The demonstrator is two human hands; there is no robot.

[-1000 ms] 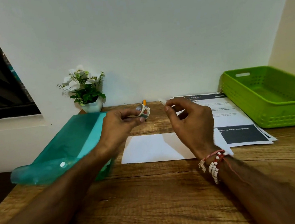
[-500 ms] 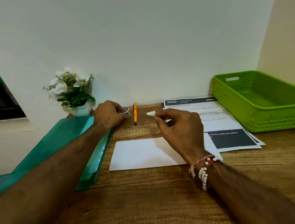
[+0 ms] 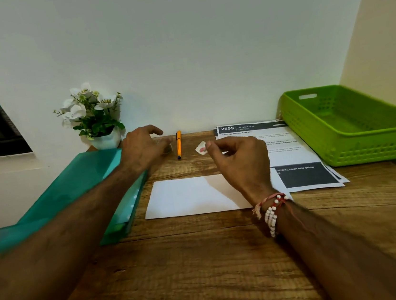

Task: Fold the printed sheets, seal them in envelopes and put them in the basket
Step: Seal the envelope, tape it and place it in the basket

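Envelope (image 3: 192,195) lies by the right hand (image 3: 240,159), whose grip pinches a sticker (image 3: 201,147) (left hand (image 3: 142,149): grip too blurred).

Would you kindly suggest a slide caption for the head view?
Right hand pinches a sticker just beyond the white envelope, with printed sheets and the green basket to its right.

Open tabletop (image 3: 219,272) nearside; folder (image 3: 72,190) left; basket (image 3: 377,133) right
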